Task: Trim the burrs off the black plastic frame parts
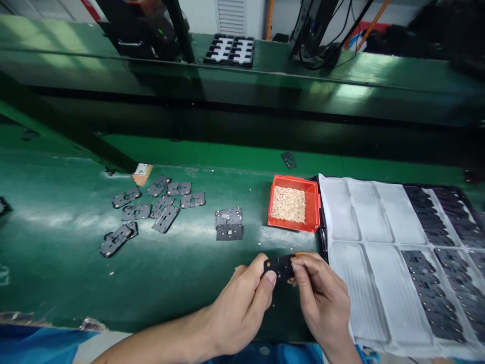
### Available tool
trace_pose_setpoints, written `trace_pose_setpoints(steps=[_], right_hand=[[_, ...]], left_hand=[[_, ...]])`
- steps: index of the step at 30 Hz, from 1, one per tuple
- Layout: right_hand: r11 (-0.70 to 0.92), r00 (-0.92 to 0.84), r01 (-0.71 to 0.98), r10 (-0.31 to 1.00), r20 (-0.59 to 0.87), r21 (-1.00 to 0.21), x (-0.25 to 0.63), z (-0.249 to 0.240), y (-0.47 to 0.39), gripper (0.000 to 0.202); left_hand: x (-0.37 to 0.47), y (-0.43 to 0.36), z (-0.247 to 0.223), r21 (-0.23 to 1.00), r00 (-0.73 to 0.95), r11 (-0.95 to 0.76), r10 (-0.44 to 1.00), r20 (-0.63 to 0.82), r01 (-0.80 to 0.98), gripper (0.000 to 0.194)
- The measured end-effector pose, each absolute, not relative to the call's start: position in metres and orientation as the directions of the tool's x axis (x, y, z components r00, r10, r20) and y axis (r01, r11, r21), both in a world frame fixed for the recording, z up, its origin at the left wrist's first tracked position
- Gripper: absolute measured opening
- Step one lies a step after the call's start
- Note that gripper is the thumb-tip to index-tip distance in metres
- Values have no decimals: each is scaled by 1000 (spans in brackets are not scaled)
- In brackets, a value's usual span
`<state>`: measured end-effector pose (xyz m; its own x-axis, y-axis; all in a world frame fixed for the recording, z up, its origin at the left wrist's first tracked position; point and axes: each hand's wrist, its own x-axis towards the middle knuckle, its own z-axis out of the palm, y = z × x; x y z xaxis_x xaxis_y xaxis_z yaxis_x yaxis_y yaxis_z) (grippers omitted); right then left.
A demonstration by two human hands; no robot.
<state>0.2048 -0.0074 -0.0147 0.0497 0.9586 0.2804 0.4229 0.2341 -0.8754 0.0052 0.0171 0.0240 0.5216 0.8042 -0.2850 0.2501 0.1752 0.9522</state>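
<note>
A small flat black plastic plate (pixel 281 268) with holes and a brass-coloured spot is held above the bench by my left hand (pixel 246 303), thumb on top. At the plate's right end, the thumb and index finger of my right hand (pixel 322 290) are pinched together; whatever sits between them is too small to make out. Just beyond my hands, a red bin (pixel 316 206) contains many tiny tan or brass-coloured pieces (pixel 288 203). Two similar plates (pixel 229 224) lie side by side ahead of my left hand.
Several black plates (pixel 165 219) are scattered on the green bench (pixel 170 283) to the left. Right of the bin, a white-lined tray (pixel 361 240) has rows of black plates (pixel 432 293) in its right compartments. A slanted green post (pixel 94 146) stands at the left; a shelf (pixel 265 81) runs behind.
</note>
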Motion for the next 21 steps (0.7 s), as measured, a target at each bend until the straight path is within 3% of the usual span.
trace_pose_setpoints(steps=[9,21], right_hand=[[262,82,425,942,325,-867,206,-23,-14,27],[372,26,579,881,473,-725,207,-13,-13,33]], left_hand=[[7,18,26,958,518,201,809,-280,203,35],[8,19,33,960,533,227,798,-280,163,35]])
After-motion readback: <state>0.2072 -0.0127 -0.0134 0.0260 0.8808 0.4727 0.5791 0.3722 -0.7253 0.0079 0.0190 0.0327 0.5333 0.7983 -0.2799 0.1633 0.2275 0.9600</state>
